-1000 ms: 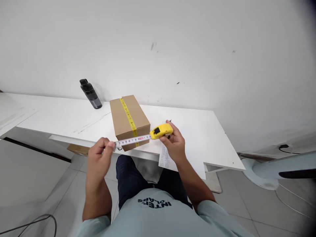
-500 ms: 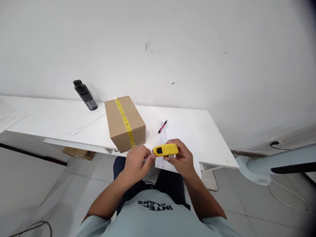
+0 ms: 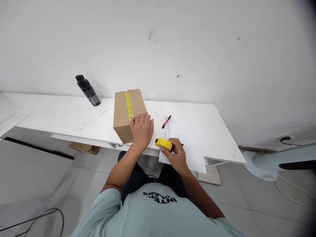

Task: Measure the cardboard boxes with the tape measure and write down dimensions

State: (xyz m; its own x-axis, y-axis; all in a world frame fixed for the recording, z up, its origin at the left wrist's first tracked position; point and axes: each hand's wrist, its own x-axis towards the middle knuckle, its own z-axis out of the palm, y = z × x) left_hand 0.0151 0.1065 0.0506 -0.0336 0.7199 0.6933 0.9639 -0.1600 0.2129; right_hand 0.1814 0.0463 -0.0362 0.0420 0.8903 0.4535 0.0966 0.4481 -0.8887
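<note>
A closed cardboard box (image 3: 120,110) with a strip of printed yellow tape (image 3: 129,105) along its top sits on the white desk. My left hand (image 3: 142,130) is at its front right corner, fingers bent over the edge; the hand hides that corner. Held in my right hand (image 3: 178,156) is a yellow tape measure (image 3: 163,144), with its black end toward the left and no blade visibly drawn out. The tape measure is above a sheet of paper (image 3: 192,144) that overhangs the front edge. A red and black pen (image 3: 166,121) lies on the handwritten part of the sheet.
A black bottle (image 3: 88,90) stands behind and left of the box. The white desk (image 3: 61,113) runs along the wall and ends at the right. Below it is another cardboard box (image 3: 84,147). A pale blue stand (image 3: 261,166) is on the floor at right.
My left hand has left the tape measure and moved up to the box. The box has turned and shifted slightly. My right hand has tilted the tape measure.
</note>
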